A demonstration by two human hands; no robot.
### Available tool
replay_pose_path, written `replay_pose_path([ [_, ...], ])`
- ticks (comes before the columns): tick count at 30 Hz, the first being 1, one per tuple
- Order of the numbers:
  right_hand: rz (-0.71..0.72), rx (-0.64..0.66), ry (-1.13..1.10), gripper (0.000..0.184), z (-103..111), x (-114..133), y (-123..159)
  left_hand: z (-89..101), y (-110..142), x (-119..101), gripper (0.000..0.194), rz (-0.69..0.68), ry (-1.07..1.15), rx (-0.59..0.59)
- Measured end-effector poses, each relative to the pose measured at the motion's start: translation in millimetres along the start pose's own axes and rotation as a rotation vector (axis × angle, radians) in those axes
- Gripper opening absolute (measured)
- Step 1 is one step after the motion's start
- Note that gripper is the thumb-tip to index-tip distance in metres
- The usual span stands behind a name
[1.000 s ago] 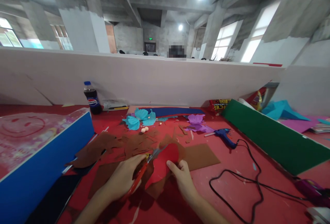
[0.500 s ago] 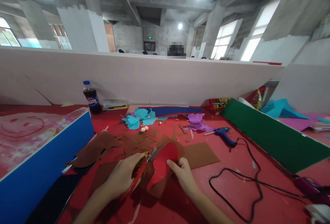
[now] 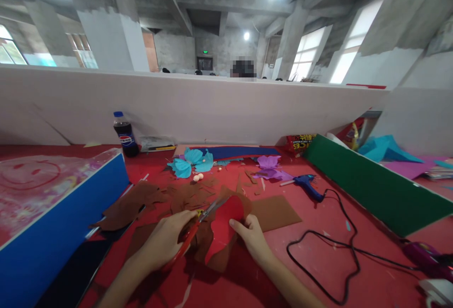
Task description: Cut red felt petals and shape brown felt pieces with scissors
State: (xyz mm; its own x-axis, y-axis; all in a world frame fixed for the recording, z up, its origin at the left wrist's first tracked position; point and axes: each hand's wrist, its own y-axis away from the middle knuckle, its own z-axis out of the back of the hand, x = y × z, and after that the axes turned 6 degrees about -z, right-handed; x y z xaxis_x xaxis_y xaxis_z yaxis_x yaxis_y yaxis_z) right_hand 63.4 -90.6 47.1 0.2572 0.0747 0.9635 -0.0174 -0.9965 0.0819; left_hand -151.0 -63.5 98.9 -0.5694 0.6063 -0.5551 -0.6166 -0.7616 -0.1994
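My left hand (image 3: 169, 238) is closed round the orange-handled scissors (image 3: 188, 241), whose blades point up and to the right. They lie at the left edge of a red cut-out shape (image 3: 223, 225) that rests on a brown sheet (image 3: 217, 261). The thumb of my right hand (image 3: 252, 235) presses on the red shape, and the fingers go behind the brown sheet, pinching both together. Brown scraps (image 3: 187, 196) lie just beyond the blades. Behind my right hand is a flat brown rectangle (image 3: 278, 213).
Blue paper petals (image 3: 193, 162) and purple petals (image 3: 269, 168) lie farther back. A blue glue gun (image 3: 307, 186) sits at right, its black cord (image 3: 354, 246) looping forward. A blue panel (image 3: 67, 209) and a green panel (image 3: 375, 185) flank the work. A cola bottle (image 3: 126, 135) stands back left.
The red shape and brown sheet have shifted and tilted slightly, their lower ends moving right. Both hands keep their hold and have barely moved.
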Motion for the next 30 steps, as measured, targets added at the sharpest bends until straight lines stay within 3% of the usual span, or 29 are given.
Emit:
replay_pose_path([
  [30,-0.016,0.09,-0.022,0.023,7.7,-5.7,-5.2,7.6,0.0,-0.8,0.038,0.012,-0.027,0.046],
])
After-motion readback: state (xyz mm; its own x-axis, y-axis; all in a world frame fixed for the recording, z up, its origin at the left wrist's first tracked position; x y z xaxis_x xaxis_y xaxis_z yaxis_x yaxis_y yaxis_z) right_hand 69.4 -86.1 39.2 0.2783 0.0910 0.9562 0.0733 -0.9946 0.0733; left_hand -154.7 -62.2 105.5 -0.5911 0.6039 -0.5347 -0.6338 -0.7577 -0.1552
